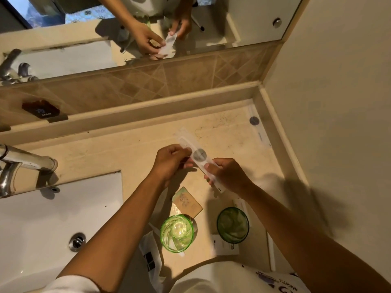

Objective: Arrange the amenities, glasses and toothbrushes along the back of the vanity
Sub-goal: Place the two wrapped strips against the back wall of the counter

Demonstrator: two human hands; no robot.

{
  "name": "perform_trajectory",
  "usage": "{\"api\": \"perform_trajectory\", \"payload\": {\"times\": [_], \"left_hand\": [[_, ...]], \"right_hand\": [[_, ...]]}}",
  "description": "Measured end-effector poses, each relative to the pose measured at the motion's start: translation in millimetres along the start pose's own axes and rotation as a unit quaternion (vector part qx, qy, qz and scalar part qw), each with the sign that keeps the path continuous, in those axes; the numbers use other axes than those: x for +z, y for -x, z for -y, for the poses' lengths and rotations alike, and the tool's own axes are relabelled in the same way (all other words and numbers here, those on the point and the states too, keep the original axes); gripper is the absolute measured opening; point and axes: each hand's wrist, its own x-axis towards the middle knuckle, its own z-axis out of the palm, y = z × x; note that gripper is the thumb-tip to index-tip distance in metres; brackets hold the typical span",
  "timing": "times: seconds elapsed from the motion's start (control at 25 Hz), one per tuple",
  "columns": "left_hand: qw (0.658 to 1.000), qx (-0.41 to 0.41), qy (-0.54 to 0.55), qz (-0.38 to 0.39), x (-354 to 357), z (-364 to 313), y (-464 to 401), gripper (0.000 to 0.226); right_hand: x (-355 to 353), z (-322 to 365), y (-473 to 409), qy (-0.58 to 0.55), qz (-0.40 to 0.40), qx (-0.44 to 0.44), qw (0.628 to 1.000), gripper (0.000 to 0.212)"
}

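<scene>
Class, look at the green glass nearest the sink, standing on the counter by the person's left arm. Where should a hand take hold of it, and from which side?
Grip the green glass around its outer wall just below the rim, coming from above. It stands upright with its mouth open, the left forearm crosses its sink side, and packets crowd its base, so the top seems the clearest approach.

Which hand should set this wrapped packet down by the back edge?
Left, probably. The left hand pinches the packet nearer its far end, closest to the back ledge. The right hand holds the near end, farther from it.
</scene>
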Motion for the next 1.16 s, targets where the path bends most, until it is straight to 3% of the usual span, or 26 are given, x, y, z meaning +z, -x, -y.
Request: {"api": "perform_trajectory", "payload": {"times": [0.12,0.28,0.36,0.44,0.52,0.6,0.68,0.76,0.92,1.0,1.08,1.16], "left_hand": [[0.999,-0.008,-0.033,0.038,15.6,5.3,4.1,0.022],[0.996,-0.041,0.008,0.083,28.0,3.7,1.9,0.017],[0.992,-0.058,0.065,0.096,35.2,0.3,-0.5,0.014],[0.979,-0.081,0.15,0.109,39.8,-1.4,-4.6,0.027],[0.963,-0.101,0.202,0.145,42.0,-1.0,-7.9,0.045],[0.955,-0.109,0.208,0.18,46.1,-0.3,-6.6,0.042],[0.964,-0.113,0.19,0.149,53.6,-0.3,-7.3,0.023],[0.974,-0.111,0.181,0.084,62.2,-0.9,-9.5,0.021],[0.977,-0.093,0.19,0.025,62.4,0.0,-17.5,0.018],[0.983,-0.082,0.165,0.005,59.5,0.0,-23.7,0.019],[0.987,-0.067,0.148,-0.008,59.4,-1.2,-33.0,0.018],[0.99,-0.057,0.13,-0.015,64.1,-4.1,-43.5,0.015]], "right_hand": [[-8.1,-3.5,3.6,0.009,-0.029,-0.014,0.999,0.027],[-28.1,-13.2,4.5,0.051,-0.076,-0.069,0.993,0.014],[-39.0,-23.3,0.2,0.166,-0.118,-0.169,0.964,0.013],[-45.4,-39.5,-3.1,0.261,-0.184,-0.258,0.912,0.025],[-50.1,-50.5,-3.0,0.317,-0.247,-0.278,0.872,0.038],[-52.4,-55.2,-3.9,0.349,-0.278,-0.267,0.854,0.048],[-51.1,-57.7,-5.3,0.352,-0.282,-0.253,0.856,0.051],[-47.7,-60.2,-7.4,0.331,-0.274,-0.25,0.867,0.053],[-42.5,-60.3,-3.8,0.188,-0.199,-0.174,0.946,0.058],[-47.0,-58.6,-2.0,0.103,-0.145,-0.132,0.975,0.046],[-51.9,-57.9,-3.6,0.058,-0.122,-0.124,0.983,0.031],[-55.1,-58.3,-6.3,0.055,-0.123,-0.114,0.984,0.031]]}}
